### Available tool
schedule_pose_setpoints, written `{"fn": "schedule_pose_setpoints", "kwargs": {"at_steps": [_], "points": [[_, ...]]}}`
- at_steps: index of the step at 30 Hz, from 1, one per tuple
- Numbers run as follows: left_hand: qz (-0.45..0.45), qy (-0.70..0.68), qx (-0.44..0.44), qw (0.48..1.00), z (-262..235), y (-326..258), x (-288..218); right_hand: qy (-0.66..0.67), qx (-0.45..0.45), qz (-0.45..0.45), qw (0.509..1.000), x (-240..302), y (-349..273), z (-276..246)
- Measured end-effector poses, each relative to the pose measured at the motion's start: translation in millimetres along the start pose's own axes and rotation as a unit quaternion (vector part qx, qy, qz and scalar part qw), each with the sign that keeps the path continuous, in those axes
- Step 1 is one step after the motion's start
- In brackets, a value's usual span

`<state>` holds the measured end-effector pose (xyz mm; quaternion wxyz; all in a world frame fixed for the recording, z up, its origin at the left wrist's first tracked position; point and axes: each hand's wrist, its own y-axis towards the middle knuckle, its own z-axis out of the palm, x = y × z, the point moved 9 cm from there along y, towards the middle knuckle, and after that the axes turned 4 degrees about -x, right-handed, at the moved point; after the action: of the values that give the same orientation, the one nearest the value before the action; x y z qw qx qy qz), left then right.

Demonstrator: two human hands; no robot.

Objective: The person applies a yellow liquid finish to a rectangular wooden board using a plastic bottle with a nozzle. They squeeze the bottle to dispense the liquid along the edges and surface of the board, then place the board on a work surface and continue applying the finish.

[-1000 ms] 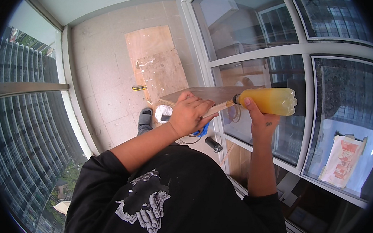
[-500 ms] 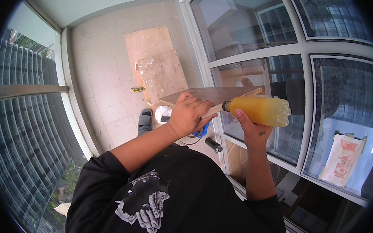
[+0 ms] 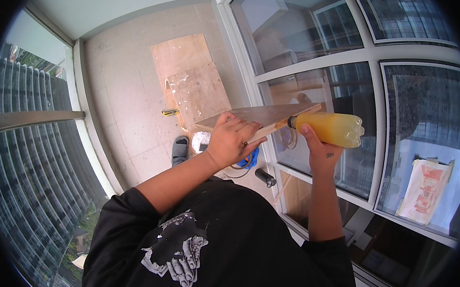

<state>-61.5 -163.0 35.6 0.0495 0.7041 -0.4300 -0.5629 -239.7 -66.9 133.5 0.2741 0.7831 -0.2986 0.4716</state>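
A wooden board (image 3: 263, 115) is tilted in front of me, one long narrow edge facing up toward me. My left hand (image 3: 234, 138) is closed round that edge near its left end, fingers over the face and thumb below. In my right hand (image 3: 320, 149) lies a clear plastic bottle (image 3: 332, 128) of yellow-amber liquid, held on its side. Its dark cap end points left and meets the board's edge close to the right end; whether it touches I cannot tell. An amber streak (image 3: 281, 124) shows on the edge beside the cap.
Plywood sheets (image 3: 199, 89) with white spots lie on the tiled floor, a yellow utility knife (image 3: 170, 112) beside them. Near my slippered foot (image 3: 180, 150) are a white round item (image 3: 200, 140), a blue item (image 3: 254, 158) and a black cylinder (image 3: 265, 178). Framed glass panes (image 3: 339, 76) stand to the right.
My right hand has moved the bottle right and slightly up along the board's edge. More of the edge shows, with an amber streak on it. My left hand keeps its grip on the board.
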Motion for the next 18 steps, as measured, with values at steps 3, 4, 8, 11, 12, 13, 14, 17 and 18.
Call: {"fn": "schedule_pose_setpoints", "kwargs": {"at_steps": [3, 4, 8, 11, 12, 13, 14, 17, 18], "points": [[0.003, -0.001, -0.002, 1.0, -0.9, 1.3, -0.3, 0.038, -0.002, 0.01, 0.999, -0.7, -2.0, 0.6], [0.003, 0.001, -0.001, 1.0, -0.5, 1.3, -0.4, 0.059, -0.002, 0.003, 0.998, 1.4, -5.3, 3.9], [0.003, 0.002, -0.002, 1.0, -1.2, 2.1, 0.1, 0.043, -0.01, -0.013, 0.999, 5.7, -10.0, 8.2], [0.002, -0.004, 0.0, 1.0, -0.6, 1.7, 1.4, -0.009, -0.018, -0.001, 1.0, -3.9, 6.9, -12.9], [0.001, -0.003, 0.001, 1.0, -0.4, 2.0, 1.7, -0.027, -0.028, -0.01, 0.999, -0.3, 11.6, -17.3], [0.0, -0.003, 0.003, 1.0, -0.4, 2.1, 1.9, -0.045, -0.037, -0.019, 0.998, 2.2, 15.6, -21.3], [-0.001, -0.003, 0.004, 1.0, -0.3, 2.3, 2.1, -0.04, -0.044, -0.015, 0.998, 0.6, 19.1, -25.0], [-0.005, -0.004, 0.005, 1.0, -0.4, 2.1, 3.0, -0.031, -0.061, 0.002, 0.998, -6.7, 25.0, -31.9], [-0.006, -0.006, 0.006, 1.0, -0.5, 2.0, 2.9, -0.034, -0.065, 0.011, 0.997, -9.6, 26.3, -33.0]]}}
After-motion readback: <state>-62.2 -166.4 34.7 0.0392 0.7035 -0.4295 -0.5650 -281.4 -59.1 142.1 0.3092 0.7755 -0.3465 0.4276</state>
